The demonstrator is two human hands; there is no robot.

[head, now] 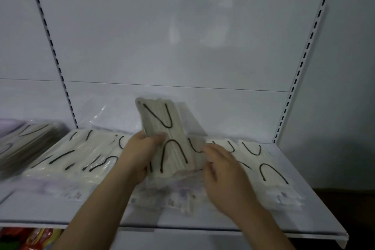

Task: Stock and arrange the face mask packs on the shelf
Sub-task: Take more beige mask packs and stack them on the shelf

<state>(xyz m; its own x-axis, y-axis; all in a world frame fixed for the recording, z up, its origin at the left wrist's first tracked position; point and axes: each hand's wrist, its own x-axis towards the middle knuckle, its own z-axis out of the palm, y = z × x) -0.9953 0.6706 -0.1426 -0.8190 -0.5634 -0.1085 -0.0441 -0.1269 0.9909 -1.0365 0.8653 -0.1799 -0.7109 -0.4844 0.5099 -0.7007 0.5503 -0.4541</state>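
A clear pack of cream face masks with black ear loops (162,126) stands tilted upright at the middle of the white shelf (316,205). My left hand (140,152) grips its left edge, thumb across the front. My right hand (225,176) rests palm down just right of it, fingers spread on the flat packs beneath. More cream mask packs lie flat to the left (81,154) and to the right (261,164). What my right hand's fingertips touch is blurred.
A stack of darker grey mask packs (26,142) lies at the far left of the shelf. Slotted uprights (304,55) frame the white back panel. Red and yellow packaging (34,237) shows on the level below, at the bottom left.
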